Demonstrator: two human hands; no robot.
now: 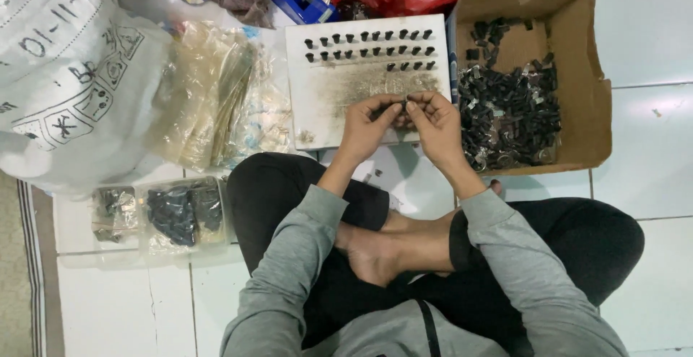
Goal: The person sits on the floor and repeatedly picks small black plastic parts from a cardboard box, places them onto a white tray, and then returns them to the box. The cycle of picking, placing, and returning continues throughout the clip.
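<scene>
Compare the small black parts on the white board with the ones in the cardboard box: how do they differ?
The parts on the white board stand apart in neat rows; those in the cardboard box lie in a loose, tangled heap. The board holds a couple of dozen; the box holds far more. Both groups are small, dark and alike in size.

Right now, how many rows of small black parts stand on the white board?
3 rows on the white board: a top row, a middle row, and a shorter third row at its right. The hands may hide more lower down.
</scene>
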